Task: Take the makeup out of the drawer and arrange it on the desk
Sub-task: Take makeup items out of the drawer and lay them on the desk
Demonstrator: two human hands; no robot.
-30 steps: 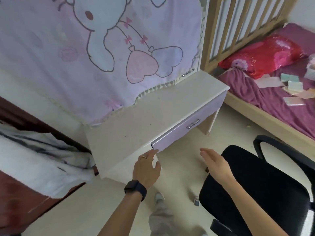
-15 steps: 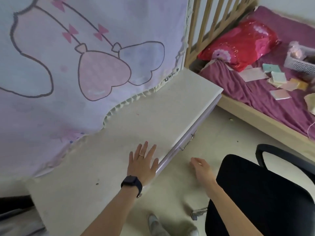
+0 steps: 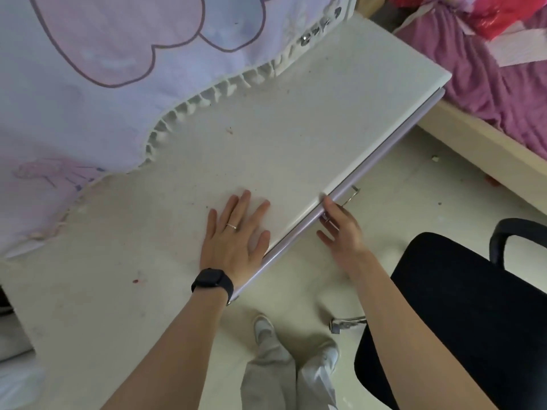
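You see an off-white desk top (image 3: 266, 137) flecked with dark and reddish specks, a pale lilac drawer front (image 3: 384, 156), a lilac-and-pink cloth (image 3: 88, 93) printed with purple-outlined heart shapes, a black chair (image 3: 458, 306), a black watch (image 3: 211, 281), light grey trousers (image 3: 272, 377) and a magenta bedsheet (image 3: 488, 75).

Flat, spread left hand (image 3: 236, 241); right hand (image 3: 343, 229) fingers (image 3: 324, 235) extended.
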